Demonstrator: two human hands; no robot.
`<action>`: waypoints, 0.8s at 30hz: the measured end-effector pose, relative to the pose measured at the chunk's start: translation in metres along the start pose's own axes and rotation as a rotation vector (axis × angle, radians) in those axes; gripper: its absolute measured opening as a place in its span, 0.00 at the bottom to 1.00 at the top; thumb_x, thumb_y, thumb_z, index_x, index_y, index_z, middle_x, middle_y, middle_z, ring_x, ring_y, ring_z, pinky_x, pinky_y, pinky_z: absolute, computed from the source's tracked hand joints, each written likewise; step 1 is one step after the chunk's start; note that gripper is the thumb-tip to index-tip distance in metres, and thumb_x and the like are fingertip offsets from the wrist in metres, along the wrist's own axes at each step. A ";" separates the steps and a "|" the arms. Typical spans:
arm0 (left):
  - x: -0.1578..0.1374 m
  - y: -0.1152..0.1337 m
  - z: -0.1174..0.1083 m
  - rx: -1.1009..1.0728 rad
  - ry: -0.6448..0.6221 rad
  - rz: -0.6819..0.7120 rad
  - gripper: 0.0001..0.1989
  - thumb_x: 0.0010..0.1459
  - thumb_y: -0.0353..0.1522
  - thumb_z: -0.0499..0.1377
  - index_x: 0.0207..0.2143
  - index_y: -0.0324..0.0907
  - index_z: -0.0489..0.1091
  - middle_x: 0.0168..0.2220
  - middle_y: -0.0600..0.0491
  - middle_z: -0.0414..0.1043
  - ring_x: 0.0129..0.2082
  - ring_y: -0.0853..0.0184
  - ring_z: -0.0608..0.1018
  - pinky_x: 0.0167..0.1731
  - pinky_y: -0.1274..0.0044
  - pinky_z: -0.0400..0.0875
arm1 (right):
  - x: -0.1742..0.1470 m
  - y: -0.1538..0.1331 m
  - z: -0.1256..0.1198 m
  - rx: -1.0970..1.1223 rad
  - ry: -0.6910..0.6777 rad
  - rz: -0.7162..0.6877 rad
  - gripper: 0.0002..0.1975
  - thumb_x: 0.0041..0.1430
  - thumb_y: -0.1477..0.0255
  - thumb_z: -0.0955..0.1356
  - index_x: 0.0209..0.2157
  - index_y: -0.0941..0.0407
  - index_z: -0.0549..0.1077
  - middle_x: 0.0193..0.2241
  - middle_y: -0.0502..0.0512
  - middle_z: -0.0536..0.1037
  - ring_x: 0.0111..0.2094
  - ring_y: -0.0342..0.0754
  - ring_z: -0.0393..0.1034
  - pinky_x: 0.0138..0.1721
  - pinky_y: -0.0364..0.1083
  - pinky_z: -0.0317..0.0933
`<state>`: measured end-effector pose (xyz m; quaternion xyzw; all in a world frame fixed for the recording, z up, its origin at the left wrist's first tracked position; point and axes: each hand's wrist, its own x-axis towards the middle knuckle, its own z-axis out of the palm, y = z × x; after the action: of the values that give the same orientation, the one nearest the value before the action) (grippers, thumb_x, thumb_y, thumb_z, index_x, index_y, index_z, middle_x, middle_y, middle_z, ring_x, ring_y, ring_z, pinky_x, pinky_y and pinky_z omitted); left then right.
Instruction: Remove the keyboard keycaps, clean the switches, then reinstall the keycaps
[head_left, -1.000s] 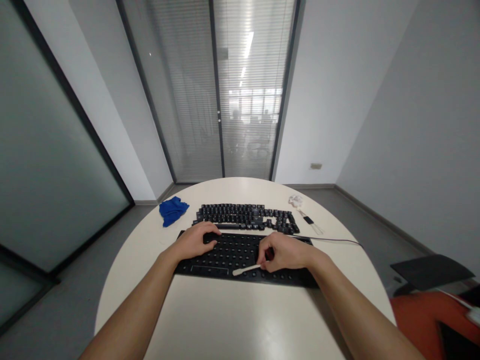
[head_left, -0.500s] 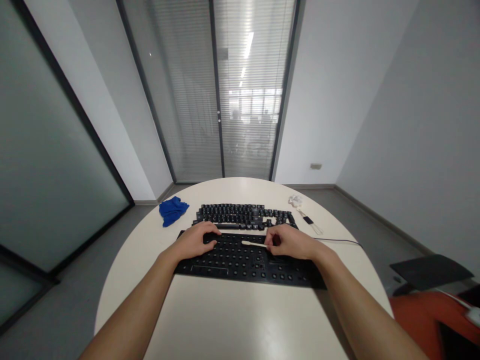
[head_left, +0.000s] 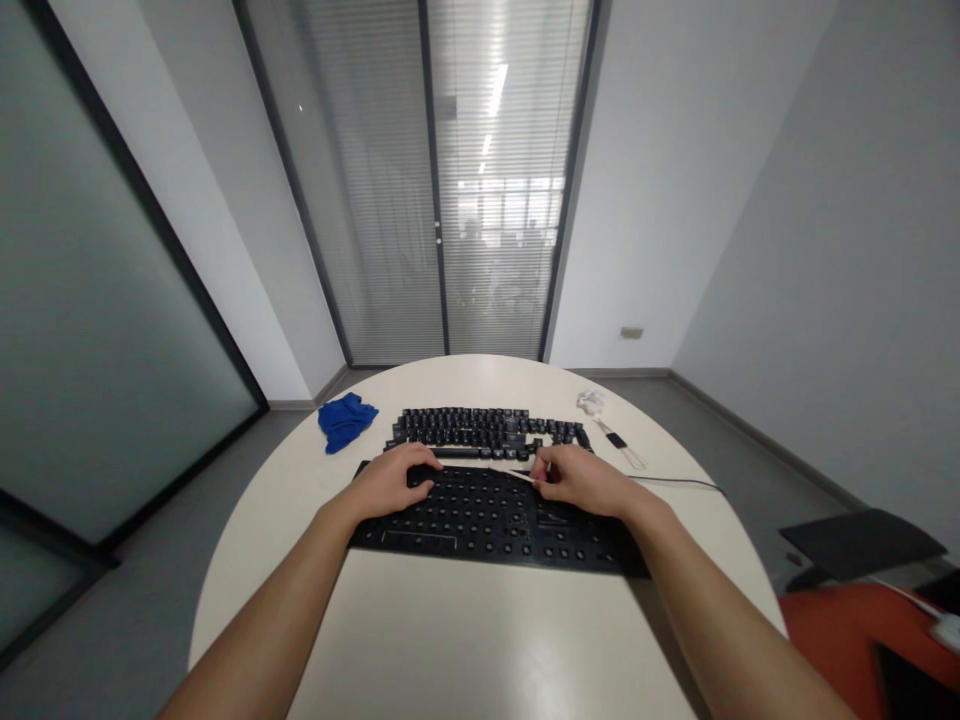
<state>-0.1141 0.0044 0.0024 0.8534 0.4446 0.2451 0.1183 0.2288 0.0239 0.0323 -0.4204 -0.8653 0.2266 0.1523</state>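
A black keyboard [head_left: 465,515] with its keycaps off lies flat on the table, bare key posts showing. Over its left end rests my left hand [head_left: 394,480], thumb and fingers apart and touching the top face. My right hand [head_left: 577,480] is pinched on the near end of a thin pale cotton swab [head_left: 514,472]. The swab's tip points left, close to the keyboard's back edge. Behind the keyboard, loose black keycaps [head_left: 457,428] are laid out in rows on the table. My right hand and wrist hide part of the keyboard's right side.
A blue cloth [head_left: 346,422] lies at the back left of the round white table [head_left: 420,640]. At the back right are a crumpled white tissue [head_left: 591,402] and a small wire tool with a black grip [head_left: 616,440]. A cable [head_left: 675,481] runs off right. Beyond stands an orange chair [head_left: 840,650].
The swab's tip has moved from over the key posts back to the keyboard's rear edge, and the swab is tilted differently. My right fingers shifted slightly; my left hand stays put.
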 end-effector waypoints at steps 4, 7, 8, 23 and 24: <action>0.000 0.000 0.001 -0.003 -0.003 -0.001 0.12 0.55 0.30 0.61 0.43 0.47 0.75 0.47 0.52 0.75 0.49 0.60 0.76 0.53 0.67 0.69 | 0.000 -0.008 0.001 0.010 -0.009 -0.020 0.04 0.52 0.75 0.68 0.31 0.57 0.76 0.29 0.52 0.80 0.29 0.46 0.71 0.31 0.42 0.58; 0.001 0.000 0.000 -0.002 -0.008 0.005 0.12 0.55 0.29 0.61 0.43 0.46 0.74 0.47 0.52 0.75 0.49 0.60 0.76 0.53 0.67 0.69 | -0.001 -0.013 0.001 0.029 -0.032 -0.037 0.05 0.52 0.74 0.68 0.32 0.57 0.76 0.29 0.52 0.80 0.28 0.45 0.71 0.31 0.42 0.58; 0.001 0.000 0.000 0.000 -0.009 0.008 0.12 0.55 0.29 0.60 0.43 0.46 0.74 0.47 0.51 0.75 0.49 0.60 0.76 0.53 0.67 0.69 | 0.000 -0.015 0.002 0.037 -0.042 -0.039 0.05 0.52 0.74 0.68 0.32 0.57 0.76 0.29 0.51 0.80 0.28 0.45 0.71 0.30 0.42 0.58; 0.000 -0.001 -0.004 -0.040 -0.019 -0.028 0.13 0.52 0.28 0.60 0.41 0.45 0.73 0.44 0.52 0.75 0.45 0.60 0.76 0.50 0.68 0.70 | -0.001 -0.040 0.012 0.109 -0.160 -0.128 0.06 0.48 0.76 0.69 0.30 0.56 0.78 0.28 0.49 0.81 0.27 0.44 0.70 0.28 0.40 0.58; 0.000 -0.003 -0.005 -0.047 -0.023 -0.035 0.13 0.52 0.28 0.60 0.41 0.45 0.73 0.44 0.52 0.75 0.45 0.60 0.76 0.49 0.68 0.70 | -0.001 -0.038 0.011 0.094 -0.145 -0.120 0.06 0.47 0.76 0.69 0.30 0.56 0.78 0.27 0.49 0.80 0.26 0.43 0.70 0.28 0.40 0.57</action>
<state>-0.1185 0.0056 0.0051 0.8452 0.4523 0.2434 0.1478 0.1992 -0.0001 0.0424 -0.3427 -0.8860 0.2874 0.1223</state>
